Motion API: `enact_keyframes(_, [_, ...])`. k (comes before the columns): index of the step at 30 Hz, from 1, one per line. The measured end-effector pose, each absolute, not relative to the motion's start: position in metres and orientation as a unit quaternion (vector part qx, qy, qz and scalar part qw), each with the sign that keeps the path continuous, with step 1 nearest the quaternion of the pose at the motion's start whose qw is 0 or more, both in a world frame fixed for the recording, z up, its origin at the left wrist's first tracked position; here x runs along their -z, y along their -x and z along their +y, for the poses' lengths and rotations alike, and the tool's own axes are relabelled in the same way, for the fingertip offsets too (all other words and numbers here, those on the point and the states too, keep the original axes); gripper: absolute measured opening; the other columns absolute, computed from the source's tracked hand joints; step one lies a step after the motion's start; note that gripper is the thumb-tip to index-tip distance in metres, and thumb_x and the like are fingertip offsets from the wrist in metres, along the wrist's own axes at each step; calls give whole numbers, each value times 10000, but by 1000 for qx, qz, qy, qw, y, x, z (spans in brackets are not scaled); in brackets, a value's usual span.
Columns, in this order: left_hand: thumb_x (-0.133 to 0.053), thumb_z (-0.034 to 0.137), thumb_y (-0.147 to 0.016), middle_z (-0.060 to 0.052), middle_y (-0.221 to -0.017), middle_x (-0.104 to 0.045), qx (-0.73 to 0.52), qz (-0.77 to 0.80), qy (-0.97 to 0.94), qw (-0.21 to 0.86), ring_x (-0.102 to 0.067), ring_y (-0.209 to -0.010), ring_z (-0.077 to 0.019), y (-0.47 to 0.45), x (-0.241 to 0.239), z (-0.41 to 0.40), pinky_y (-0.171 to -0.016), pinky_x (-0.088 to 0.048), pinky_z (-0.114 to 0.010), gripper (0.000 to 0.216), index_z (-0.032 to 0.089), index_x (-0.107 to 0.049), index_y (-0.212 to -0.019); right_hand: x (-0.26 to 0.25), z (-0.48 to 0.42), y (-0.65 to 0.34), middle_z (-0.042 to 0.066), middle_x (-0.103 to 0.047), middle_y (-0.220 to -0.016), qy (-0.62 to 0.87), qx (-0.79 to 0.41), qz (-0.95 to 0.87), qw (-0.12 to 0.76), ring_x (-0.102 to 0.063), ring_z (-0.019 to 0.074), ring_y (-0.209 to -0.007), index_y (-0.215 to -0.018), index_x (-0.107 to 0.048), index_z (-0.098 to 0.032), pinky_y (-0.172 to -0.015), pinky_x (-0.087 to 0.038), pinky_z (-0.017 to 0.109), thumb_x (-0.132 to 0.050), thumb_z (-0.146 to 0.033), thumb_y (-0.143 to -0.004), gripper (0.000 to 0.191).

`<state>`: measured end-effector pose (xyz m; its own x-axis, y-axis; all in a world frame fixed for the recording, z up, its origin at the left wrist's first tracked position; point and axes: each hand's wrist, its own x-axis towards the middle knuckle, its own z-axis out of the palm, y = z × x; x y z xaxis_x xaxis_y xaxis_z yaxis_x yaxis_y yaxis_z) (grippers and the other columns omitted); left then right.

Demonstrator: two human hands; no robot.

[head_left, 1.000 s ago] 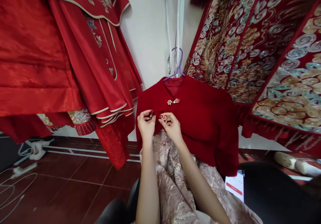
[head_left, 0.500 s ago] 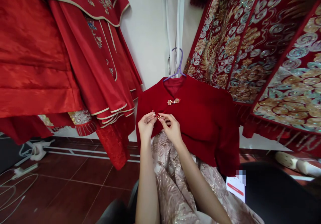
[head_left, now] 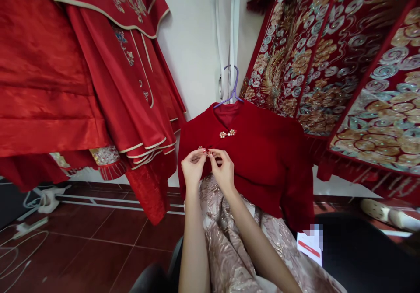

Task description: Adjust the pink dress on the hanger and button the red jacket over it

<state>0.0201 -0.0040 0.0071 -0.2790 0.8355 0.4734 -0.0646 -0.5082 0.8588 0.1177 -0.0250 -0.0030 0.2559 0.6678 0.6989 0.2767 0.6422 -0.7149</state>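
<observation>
A dark red velvet jacket (head_left: 262, 162) hangs on a purple hanger (head_left: 231, 89) in front of me. A pearl clasp (head_left: 227, 133) at its collar is fastened. Below it, my left hand (head_left: 192, 168) and my right hand (head_left: 223, 168) pinch the two halves of a second pearl clasp (head_left: 206, 151), fingertips touching. A pale pink brocade skirt (head_left: 229, 240) hangs under the jacket, behind my forearms.
Red satin garments (head_left: 82, 74) hang at the left, and heavily embroidered red garments (head_left: 344, 65) at the right. A white tag (head_left: 308, 247) dangles by the jacket's right sleeve. White cables (head_left: 19, 236) lie on the dark red tiled floor (head_left: 98, 240).
My hands have come together: the two clasp halves, held apart a second ago, now meet between my fingertips.
</observation>
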Motion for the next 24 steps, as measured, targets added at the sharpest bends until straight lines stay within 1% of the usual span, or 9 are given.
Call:
enact_keyframes(4, [-709, 271, -679, -97, -846, -728, -687, 401, -532, 291, -675, -759, -172, -17, -6, -4, -768, -536, -301, 240, 112, -715, -859, 4, -25, -118, 66, -630, -954, 401, -143, -587, 689, -597, 134, -805, -1013, -641, -172, -684, -519, 236, -489, -297, -900, 227])
enact_keyframes(11, [-694, 237, -690, -108, -908, -735, -655, 397, -556, 324, -685, -822, -184, -8, -7, -8, -832, -527, -327, 245, 114, -727, -899, 3, -27, -118, 74, -634, -973, 414, -156, -591, 675, -606, 141, -821, -1003, -652, -183, -693, -522, 240, -474, -329, -902, 251])
enact_keyframes(17, [-690, 263, -701, -112, -912, -734, -646, 403, -565, 316, -679, -801, -179, -6, -4, -5, -825, -522, -328, 246, 116, -729, -894, 2, -26, -118, 75, -632, -964, 428, -151, -597, 662, -606, 141, -807, -991, -653, -183, -684, -520, 233, -469, -333, -903, 253])
enact_keyframes(21, [-652, 258, -734, -113, -924, -726, -637, 416, -573, 305, -672, -810, -184, -7, 0, -2, -805, -519, -322, 236, 120, -715, -914, 3, -20, -114, 68, -620, -937, 429, -144, -593, 666, -594, 135, -767, -974, -658, -180, -646, -516, 225, -488, -311, -893, 230])
enact_keyframes(24, [-617, 214, -748, -102, -891, -719, -632, 428, -577, 290, -667, -793, -181, -8, 1, -1, -796, -517, -319, 181, 126, -699, -883, 4, -17, -111, 61, -610, -912, 435, -135, -586, 670, -582, 132, -738, -957, -660, -176, -631, -515, 229, -503, -278, -879, 203])
